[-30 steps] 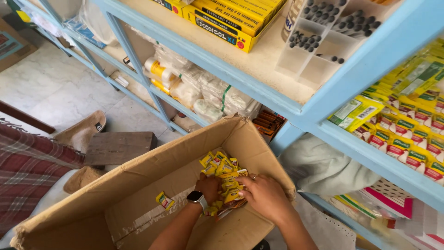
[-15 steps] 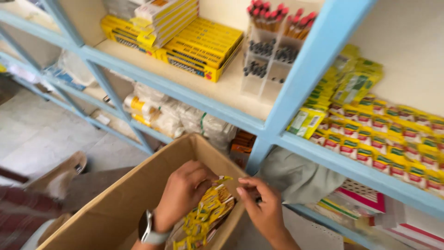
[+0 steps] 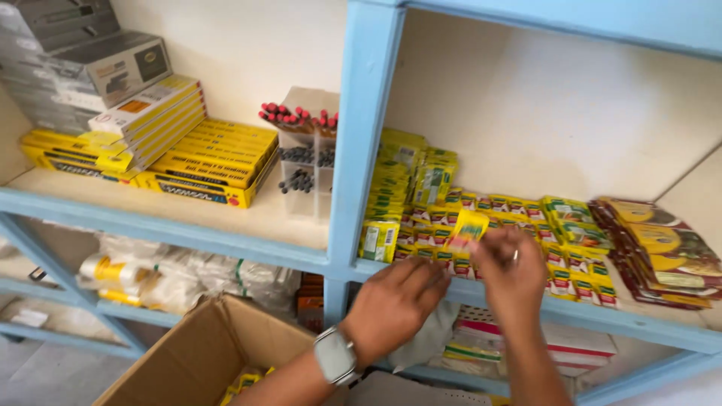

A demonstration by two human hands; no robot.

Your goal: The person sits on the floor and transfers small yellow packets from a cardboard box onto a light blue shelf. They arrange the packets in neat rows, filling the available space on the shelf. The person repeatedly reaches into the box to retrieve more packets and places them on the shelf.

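Observation:
My right hand (image 3: pixel 513 275) is raised to the blue shelf (image 3: pixel 526 307) and pinches a small yellow sachet (image 3: pixel 466 228) just above rows of yellow and red sachets (image 3: pixel 579 263) lying there. My left hand (image 3: pixel 395 302), with a smartwatch (image 3: pixel 335 356) on its wrist, is back-up just left of it. Its fingers reach the shelf's front edge, and its palm is hidden, so I cannot see whether it holds anything. Below at the left stands an open cardboard box (image 3: pixel 192 353) with a few yellow sachets (image 3: pixel 242 382) inside.
A blue upright post (image 3: pixel 359 143) divides the shelf. Left of it lie stacked yellow pencil boxes (image 3: pixel 210 162) and a clear organiser of pencils (image 3: pixel 301 150). Dark red packets (image 3: pixel 662 248) lie at the far right. Plastic-wrapped goods (image 3: pixel 188 274) fill the lower shelf.
Both hands rose from the cardboard box up to the sachet shelf, and the view tilted upward. The right hand now holds one yellow sachet; the bundle in the left hand is no longer visible.

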